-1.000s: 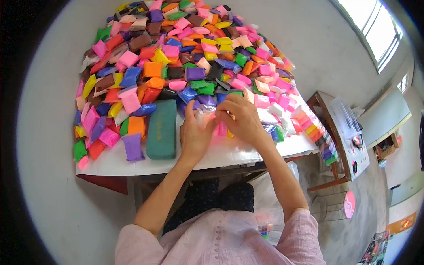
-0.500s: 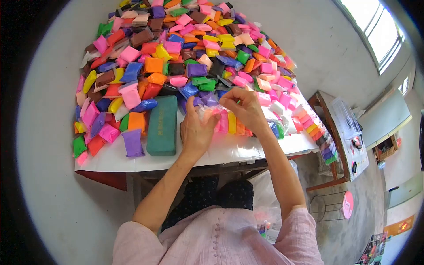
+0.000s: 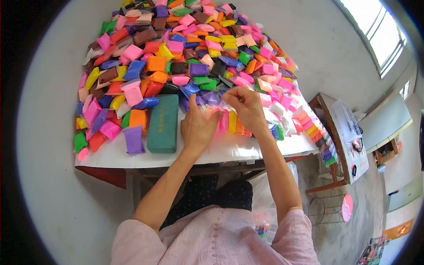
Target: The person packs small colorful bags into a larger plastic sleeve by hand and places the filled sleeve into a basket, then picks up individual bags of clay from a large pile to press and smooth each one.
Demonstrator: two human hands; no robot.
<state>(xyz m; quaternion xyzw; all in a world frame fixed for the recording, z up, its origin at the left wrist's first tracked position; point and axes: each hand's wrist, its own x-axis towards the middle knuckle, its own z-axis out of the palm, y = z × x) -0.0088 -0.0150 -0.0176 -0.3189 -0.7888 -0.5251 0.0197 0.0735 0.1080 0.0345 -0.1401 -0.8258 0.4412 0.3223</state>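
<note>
A clear plastic bag lies at the table's front edge, holding a row of small packets in pink, yellow and orange. At its left end my left hand grips the bag, index finger pointing up and thumb across the pink packets; its other fingers are hidden. My right hand is above the bag's right part, thumb and forefinger pinched on the thin clear film of its upper edge. Left of my left hand, a long green block with faint lettering stands on the white table top.
A big heap of coloured packets covers the back and left of the table. To the right are white packets and a row of bagged coloured packets. A side table and a wire stool stand further right.
My hands stay at the bag, with only a slight shift of the right fingers at its upper edge. The view has tilted a little.
</note>
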